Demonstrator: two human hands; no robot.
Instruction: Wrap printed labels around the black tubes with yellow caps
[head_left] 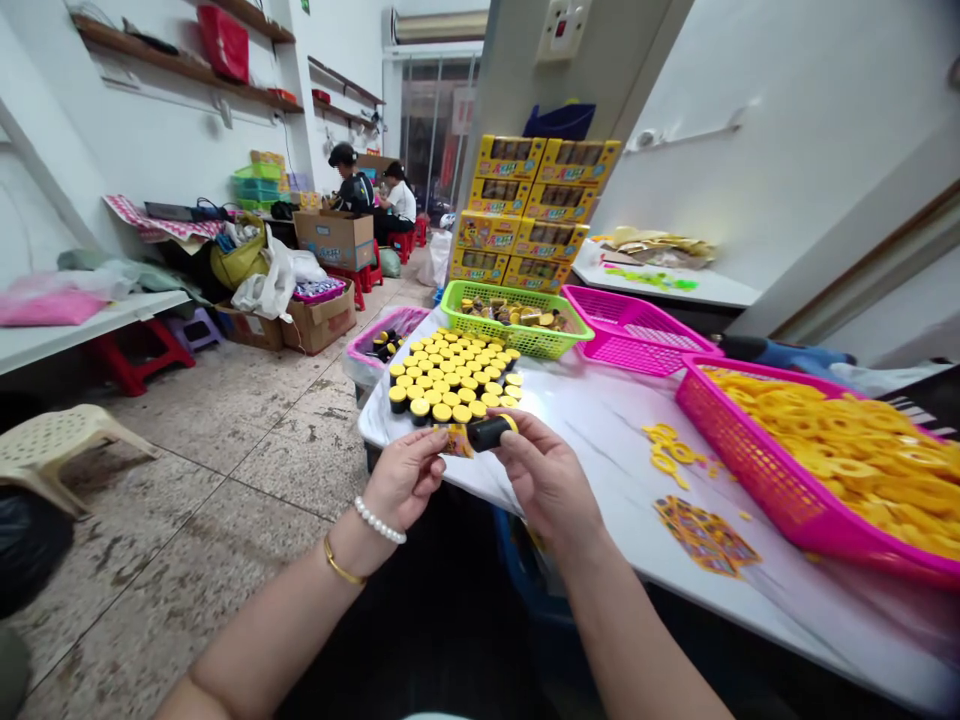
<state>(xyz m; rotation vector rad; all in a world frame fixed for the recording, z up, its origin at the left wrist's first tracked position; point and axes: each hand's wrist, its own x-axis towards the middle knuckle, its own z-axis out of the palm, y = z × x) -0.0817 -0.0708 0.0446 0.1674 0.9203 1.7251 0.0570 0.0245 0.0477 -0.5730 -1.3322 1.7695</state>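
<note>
My left hand (pixel 411 470) pinches a small printed sticker (pixel 458 441) in yellow and purple, by its left end. In my right hand (pixel 544 470) lies a small black bottle (pixel 489 433) with a yellow cap, tipped on its side, its black end toward the sticker. The sticker's right edge meets or overlaps the bottle's end; I cannot tell whether they touch. Just beyond my hands, many like bottles with yellow caps (pixel 442 411) stand upright in a cluster on the white table (pixel 592 440). A fan of printed stickers (pixel 705 535) lies on the table to the right.
A pink basket (pixel 757 470) of yellow plastic rings stands at the right, with a few loose rings (pixel 666 455) beside it. Behind the bottles are a green basket (pixel 525 340), an additional pink basket (pixel 637 325) and stacked yellow boxes (pixel 517 245). Two people sit at the back.
</note>
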